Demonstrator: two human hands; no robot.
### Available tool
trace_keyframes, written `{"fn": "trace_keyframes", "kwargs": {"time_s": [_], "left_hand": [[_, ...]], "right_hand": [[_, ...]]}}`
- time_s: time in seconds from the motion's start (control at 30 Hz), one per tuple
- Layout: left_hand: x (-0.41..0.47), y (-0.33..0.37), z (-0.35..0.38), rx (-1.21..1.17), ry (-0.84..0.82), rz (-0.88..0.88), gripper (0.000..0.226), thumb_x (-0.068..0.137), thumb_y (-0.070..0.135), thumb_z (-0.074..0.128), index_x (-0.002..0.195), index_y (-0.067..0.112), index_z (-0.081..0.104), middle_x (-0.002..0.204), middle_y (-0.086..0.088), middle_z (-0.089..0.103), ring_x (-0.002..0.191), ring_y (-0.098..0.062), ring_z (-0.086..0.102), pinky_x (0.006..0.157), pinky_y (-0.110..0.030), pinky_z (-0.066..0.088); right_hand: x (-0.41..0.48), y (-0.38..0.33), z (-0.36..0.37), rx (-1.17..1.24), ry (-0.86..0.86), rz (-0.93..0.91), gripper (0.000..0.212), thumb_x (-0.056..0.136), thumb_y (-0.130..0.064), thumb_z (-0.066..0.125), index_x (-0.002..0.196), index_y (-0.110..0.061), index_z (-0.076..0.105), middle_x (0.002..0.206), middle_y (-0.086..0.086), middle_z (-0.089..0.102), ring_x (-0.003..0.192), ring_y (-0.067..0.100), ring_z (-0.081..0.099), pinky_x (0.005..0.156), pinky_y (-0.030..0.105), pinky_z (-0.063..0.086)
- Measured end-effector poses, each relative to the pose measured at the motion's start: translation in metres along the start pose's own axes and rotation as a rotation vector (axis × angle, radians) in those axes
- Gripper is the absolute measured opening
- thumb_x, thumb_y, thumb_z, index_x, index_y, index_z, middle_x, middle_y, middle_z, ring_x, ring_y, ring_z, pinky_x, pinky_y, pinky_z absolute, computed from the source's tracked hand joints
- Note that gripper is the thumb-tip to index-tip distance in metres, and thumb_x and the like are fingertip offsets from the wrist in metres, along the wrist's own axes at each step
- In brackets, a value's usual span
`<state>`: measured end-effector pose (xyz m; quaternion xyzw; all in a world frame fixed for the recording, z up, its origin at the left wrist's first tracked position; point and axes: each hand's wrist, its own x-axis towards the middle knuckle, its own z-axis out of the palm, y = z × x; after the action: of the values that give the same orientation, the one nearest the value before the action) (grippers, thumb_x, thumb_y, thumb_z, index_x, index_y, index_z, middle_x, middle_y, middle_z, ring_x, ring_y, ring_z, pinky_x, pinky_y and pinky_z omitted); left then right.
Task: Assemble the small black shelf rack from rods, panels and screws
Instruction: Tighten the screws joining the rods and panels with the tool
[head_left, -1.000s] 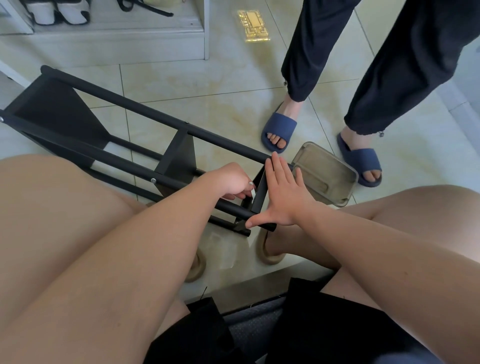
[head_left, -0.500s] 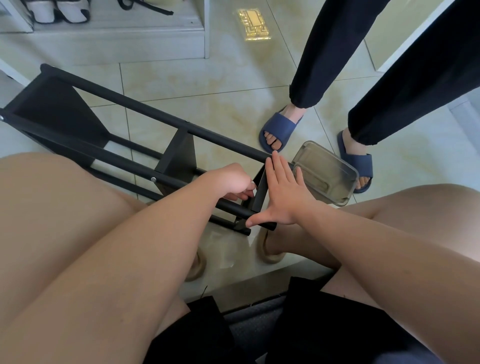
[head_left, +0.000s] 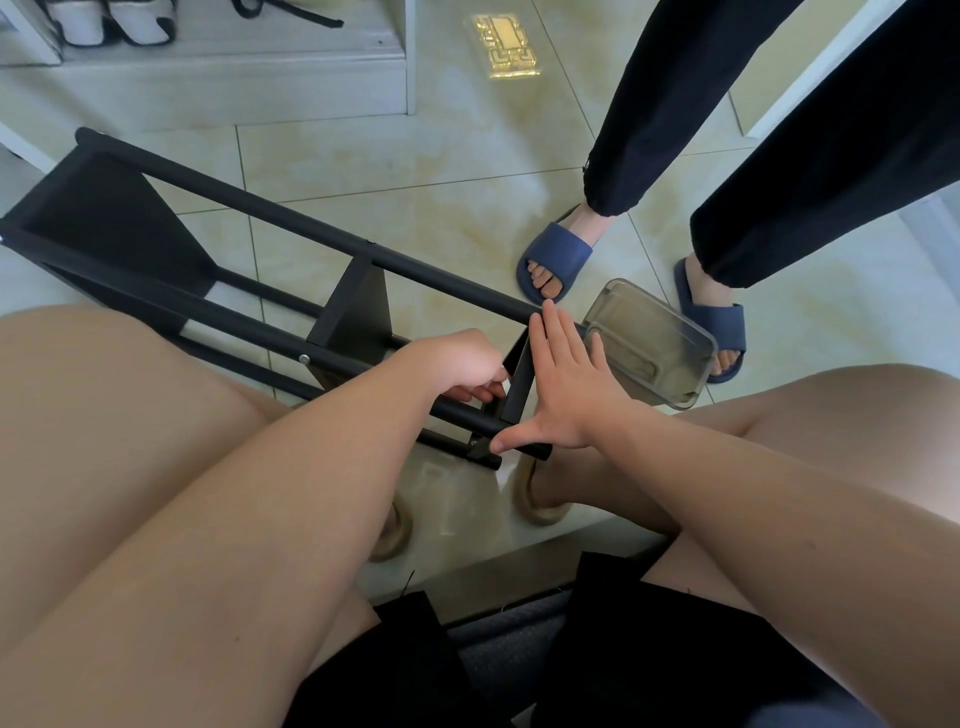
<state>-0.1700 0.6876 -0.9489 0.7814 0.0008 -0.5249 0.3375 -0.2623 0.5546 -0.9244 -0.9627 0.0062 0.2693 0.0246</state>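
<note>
The black shelf rack (head_left: 291, 223) lies on its side across the tiled floor, its long rods running from upper left to the middle. A black panel (head_left: 358, 317) sits between the rods halfway along, and a larger one (head_left: 104, 223) at the far left end. My right hand (head_left: 566, 389) presses flat, fingers straight, against the end panel (head_left: 519, 384) at the near end, thumb on the rod end. My left hand (head_left: 457, 364) is curled just inside that panel, fingertips pinching something small that is hidden from view.
A clear plastic container (head_left: 649, 343) lies on the floor just right of the rack's end. Another person's feet in blue slippers (head_left: 553, 257) stand beyond it. My bare knees flank the work; a white shoe shelf (head_left: 218, 83) stands at the top left.
The standing person's legs have shifted slightly. My hands and the rack have barely moved.
</note>
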Motion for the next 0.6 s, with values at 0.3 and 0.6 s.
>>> {"fn": "trace_keyframes", "kwargs": {"time_s": [0.3, 0.6], "left_hand": [[0.0001, -0.0003, -0.0021, 0.037, -0.027, -0.006, 0.019, 0.100, 0.021, 0.047, 0.089, 0.019, 0.063, 0.062, 0.013, 0.072, 0.071, -0.003, 0.068, 0.066, -0.024, 0.051], [-0.0028, 0.0001, -0.0082, 0.102, -0.049, 0.015, 0.021, 0.101, 0.018, 0.045, 0.091, 0.019, 0.063, 0.062, 0.013, 0.072, 0.079, -0.006, 0.067, 0.070, -0.025, 0.051]], "right_hand": [[-0.0008, -0.0013, -0.0001, 0.001, 0.003, -0.001, 0.163, 0.046, -0.105, 0.047, 0.154, -0.008, -0.027, 0.161, 0.009, -0.037, 0.149, 0.026, -0.033, 0.123, 0.057, -0.006], [-0.0002, -0.0013, 0.0014, 0.002, 0.006, 0.001, 0.163, 0.045, -0.105, 0.045, 0.154, -0.008, -0.027, 0.161, 0.010, -0.037, 0.149, 0.026, -0.033, 0.122, 0.057, -0.007]]}}
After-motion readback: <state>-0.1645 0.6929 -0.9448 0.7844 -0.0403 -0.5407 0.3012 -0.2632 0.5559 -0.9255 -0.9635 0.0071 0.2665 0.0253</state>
